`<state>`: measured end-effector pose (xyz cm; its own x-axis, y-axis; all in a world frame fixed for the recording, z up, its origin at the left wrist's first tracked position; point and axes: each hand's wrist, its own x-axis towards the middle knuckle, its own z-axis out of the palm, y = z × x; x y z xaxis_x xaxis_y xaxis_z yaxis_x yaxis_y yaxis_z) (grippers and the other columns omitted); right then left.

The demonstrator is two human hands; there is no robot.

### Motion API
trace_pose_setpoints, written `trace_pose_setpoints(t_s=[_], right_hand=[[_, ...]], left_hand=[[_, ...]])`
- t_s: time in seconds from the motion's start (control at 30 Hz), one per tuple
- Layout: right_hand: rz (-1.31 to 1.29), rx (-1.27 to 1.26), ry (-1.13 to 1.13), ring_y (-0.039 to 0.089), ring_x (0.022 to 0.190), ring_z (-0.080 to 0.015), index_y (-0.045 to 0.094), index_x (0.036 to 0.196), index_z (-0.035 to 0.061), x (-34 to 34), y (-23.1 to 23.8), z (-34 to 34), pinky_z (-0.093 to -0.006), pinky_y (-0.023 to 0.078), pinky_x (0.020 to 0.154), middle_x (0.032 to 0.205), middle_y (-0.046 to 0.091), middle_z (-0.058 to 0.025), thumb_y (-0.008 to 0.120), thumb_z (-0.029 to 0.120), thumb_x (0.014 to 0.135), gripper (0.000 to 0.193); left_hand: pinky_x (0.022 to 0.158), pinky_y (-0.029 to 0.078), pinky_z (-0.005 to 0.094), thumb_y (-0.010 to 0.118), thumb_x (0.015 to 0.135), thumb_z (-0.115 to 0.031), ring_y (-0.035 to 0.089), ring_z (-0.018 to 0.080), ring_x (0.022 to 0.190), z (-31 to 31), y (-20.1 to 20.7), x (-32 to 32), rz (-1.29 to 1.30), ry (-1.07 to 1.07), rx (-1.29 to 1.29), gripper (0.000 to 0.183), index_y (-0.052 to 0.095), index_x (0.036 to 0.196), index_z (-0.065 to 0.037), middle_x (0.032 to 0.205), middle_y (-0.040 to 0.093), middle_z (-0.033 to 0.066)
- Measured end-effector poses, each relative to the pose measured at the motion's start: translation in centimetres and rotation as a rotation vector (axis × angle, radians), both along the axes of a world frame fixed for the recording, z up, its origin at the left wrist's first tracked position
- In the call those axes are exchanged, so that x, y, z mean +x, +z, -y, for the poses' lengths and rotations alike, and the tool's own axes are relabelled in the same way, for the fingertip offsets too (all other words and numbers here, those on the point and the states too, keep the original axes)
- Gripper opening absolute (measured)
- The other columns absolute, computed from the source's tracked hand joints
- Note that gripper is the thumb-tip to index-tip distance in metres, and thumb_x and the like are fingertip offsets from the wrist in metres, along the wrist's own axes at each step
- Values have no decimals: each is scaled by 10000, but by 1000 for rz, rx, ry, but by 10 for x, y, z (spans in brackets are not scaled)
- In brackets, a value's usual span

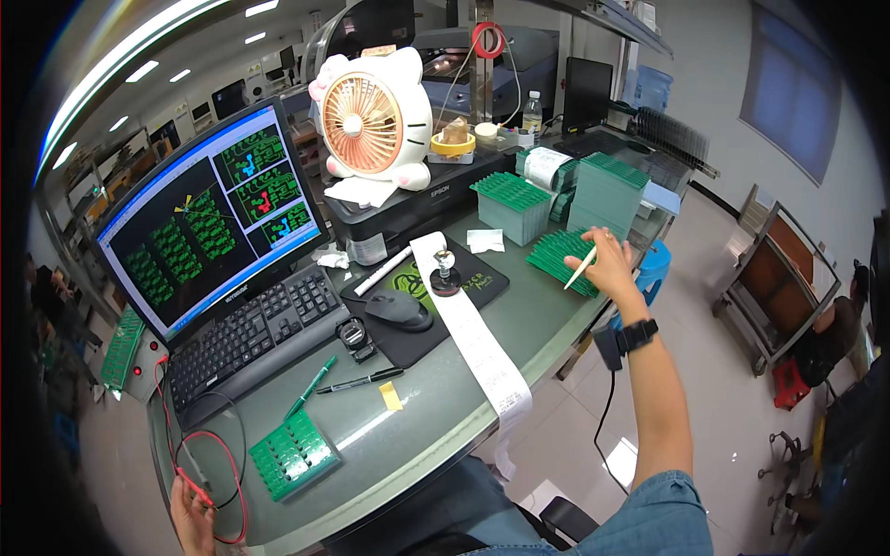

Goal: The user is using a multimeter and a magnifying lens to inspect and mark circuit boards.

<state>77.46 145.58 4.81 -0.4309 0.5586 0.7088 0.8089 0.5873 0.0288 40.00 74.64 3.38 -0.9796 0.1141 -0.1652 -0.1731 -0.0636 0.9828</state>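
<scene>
At the lower left, my left hand (193, 521) is closed around a red test probe (197, 488) with a red lead. My right hand (607, 266) reaches over the table's right side, its fingers closed on a slim white pen-like stick (580, 268). Just beneath that hand lies a fanned pile of green circuit boards (559, 259), partly covered by it; I cannot tell whether the fingers touch the boards. A green circuit board panel (293, 456) lies flat near the front edge, right of my left hand. Beyond it are a green pen (311, 385) and a black marker (361, 381).
A monitor (209, 222) and keyboard (260, 334) stand at the left, a mouse (399, 310) in the middle. A long paper strip (482, 359) hangs over the front edge under a metal-knobbed weight (446, 275). Boards stand in stacks (607, 196) behind my right hand, near a fan (373, 120).
</scene>
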Motion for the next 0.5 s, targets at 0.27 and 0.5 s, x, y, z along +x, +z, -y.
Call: trace_pose_setpoints(t_s=[0.27,0.5], right_hand=[[-9,-608,999,640,934,-250,635,946,87,-27,7,160,-396,448,913,953,682,-74,629,239,905,157],[-10,-544,987,636,951,-230,614,1011,89,-11,-3,190,-453,355,1040,970,691,-65,598,293,925,222]], left_hand=[[1101,275,379,485,917,-210,410,233,1291,-78,79,87,-529,-395,-472,465,472,1351,-44,1457,391,97],[1070,323,480,606,900,-321,402,393,1281,-260,80,148,-1016,-1424,-555,474,519,1297,-78,1355,453,207]])
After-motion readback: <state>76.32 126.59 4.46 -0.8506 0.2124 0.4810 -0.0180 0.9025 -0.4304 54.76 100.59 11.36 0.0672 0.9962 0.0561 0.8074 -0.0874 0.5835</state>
